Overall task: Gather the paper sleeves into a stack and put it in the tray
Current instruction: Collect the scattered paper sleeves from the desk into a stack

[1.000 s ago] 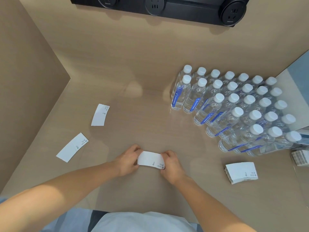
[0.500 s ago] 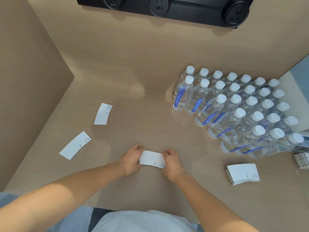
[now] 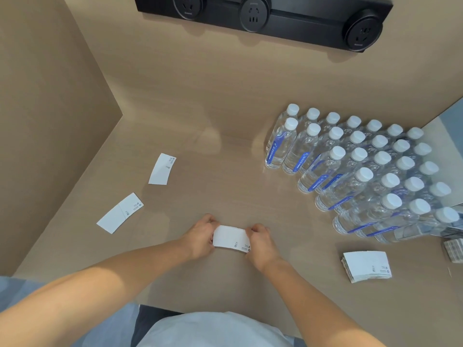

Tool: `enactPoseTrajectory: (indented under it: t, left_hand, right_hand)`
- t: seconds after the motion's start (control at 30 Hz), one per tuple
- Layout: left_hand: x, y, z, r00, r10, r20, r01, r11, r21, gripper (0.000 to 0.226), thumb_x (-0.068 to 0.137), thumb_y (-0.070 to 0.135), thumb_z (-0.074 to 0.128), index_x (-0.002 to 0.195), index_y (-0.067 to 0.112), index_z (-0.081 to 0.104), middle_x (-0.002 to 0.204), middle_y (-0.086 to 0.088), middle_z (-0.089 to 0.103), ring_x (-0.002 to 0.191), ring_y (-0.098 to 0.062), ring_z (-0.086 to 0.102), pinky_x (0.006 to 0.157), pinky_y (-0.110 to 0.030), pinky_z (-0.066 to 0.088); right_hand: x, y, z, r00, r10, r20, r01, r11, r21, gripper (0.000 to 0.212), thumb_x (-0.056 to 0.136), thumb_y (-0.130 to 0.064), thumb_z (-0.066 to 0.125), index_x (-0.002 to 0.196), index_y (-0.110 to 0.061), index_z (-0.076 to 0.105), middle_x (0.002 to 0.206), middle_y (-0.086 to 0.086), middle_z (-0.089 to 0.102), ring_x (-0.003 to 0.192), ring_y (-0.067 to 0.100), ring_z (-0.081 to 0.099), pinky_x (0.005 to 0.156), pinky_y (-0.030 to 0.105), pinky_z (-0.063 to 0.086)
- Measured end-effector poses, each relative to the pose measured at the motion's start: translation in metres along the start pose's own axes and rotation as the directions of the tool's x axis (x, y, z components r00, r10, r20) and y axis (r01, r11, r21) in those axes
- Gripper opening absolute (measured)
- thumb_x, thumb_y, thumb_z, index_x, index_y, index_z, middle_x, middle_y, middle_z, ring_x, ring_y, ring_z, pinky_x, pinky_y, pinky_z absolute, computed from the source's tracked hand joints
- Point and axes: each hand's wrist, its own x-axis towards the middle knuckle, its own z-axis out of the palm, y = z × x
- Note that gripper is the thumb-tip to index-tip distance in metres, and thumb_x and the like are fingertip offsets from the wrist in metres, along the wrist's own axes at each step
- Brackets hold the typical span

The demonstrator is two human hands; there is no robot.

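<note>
Both hands hold a small stack of white paper sleeves on the tabletop in front of me. My left hand grips its left end and my right hand grips its right end. One loose sleeve lies flat at the far left. Two overlapping sleeves lie nearer, at the left. A thicker stack of sleeves rests on the table at the right. No tray is clearly visible; part of another stack shows at the right edge.
Several rows of clear water bottles with white caps stand at the right back. A black power strip with round sockets is fixed to the back wall. A side wall closes off the left.
The hands stay on the small stack at the same spot. The view has shifted slightly; nothing on the table has moved.
</note>
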Motion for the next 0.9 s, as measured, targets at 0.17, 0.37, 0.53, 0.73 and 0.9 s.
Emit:
enactPoseTrajectory:
  t: [0.17, 0.37, 0.53, 0.73, 0.9]
  left_hand:
    - [-0.008, -0.002, -0.010, 0.998, -0.055, -0.014, 0.055, 0.998, -0.013, 0.047, 0.077, 0.011, 0.070, 0.121, 0.009, 0.054, 0.124, 0.000, 0.040, 0.090, -0.016, 0.057, 0.086, -0.028, 0.052]
    - [-0.036, -0.034, -0.030, 0.983, -0.150, -0.105, 0.154, 0.988, 0.024, 0.046, 0.087, 0.025, 0.065, 0.129, 0.018, 0.048, 0.125, 0.001, 0.041, 0.100, -0.020, 0.055, 0.093, -0.036, 0.048]
    - [-0.079, -0.079, -0.057, 0.934, -0.291, -0.205, 0.309, 0.949, 0.060, 0.037, 0.087, 0.025, 0.060, 0.122, 0.019, 0.050, 0.122, 0.000, 0.048, 0.113, -0.022, 0.054, 0.093, -0.037, 0.048]
    - [-0.137, -0.130, -0.086, 0.839, -0.457, -0.296, 0.497, 0.865, 0.074, 0.040, 0.089, 0.029, 0.056, 0.125, 0.014, 0.050, 0.119, -0.006, 0.050, 0.110, -0.028, 0.055, 0.085, -0.039, 0.050]
    - [-0.169, -0.162, -0.095, 0.770, -0.541, -0.337, 0.564, 0.825, -0.035, 0.038, 0.088, 0.028, 0.055, 0.124, 0.018, 0.049, 0.118, -0.004, 0.051, 0.110, -0.026, 0.053, 0.088, -0.035, 0.045]
  right_hand:
    - [0.008, -0.011, -0.011, 0.999, 0.046, 0.000, -0.046, 0.988, -0.145, 0.057, 0.070, -0.037, 0.075, 0.118, -0.017, 0.051, 0.121, 0.001, 0.045, 0.116, 0.026, 0.037, 0.085, 0.034, 0.048]
    - [0.031, -0.051, -0.015, 0.988, -0.114, -0.106, 0.095, 0.982, -0.164, 0.046, 0.082, -0.046, 0.067, 0.116, -0.015, 0.059, 0.123, 0.001, 0.051, 0.119, 0.026, 0.039, 0.093, 0.035, 0.046]
    - [0.055, -0.116, -0.005, 0.947, -0.322, -0.011, 0.315, 0.932, -0.179, 0.032, 0.085, -0.035, 0.064, 0.106, -0.012, 0.060, 0.115, 0.005, 0.054, 0.114, 0.028, 0.042, 0.091, 0.037, 0.048]
    - [0.082, -0.200, 0.016, 0.871, -0.474, 0.127, 0.490, 0.829, -0.269, 0.034, 0.088, -0.031, 0.061, 0.116, -0.012, 0.058, 0.120, 0.008, 0.055, 0.118, 0.029, 0.043, 0.092, 0.036, 0.048]
    - [0.104, -0.253, 0.030, 0.828, -0.524, 0.198, 0.560, 0.770, -0.305, 0.036, 0.090, -0.025, 0.058, 0.123, -0.012, 0.053, 0.125, 0.006, 0.049, 0.123, 0.027, 0.039, 0.085, 0.036, 0.046]
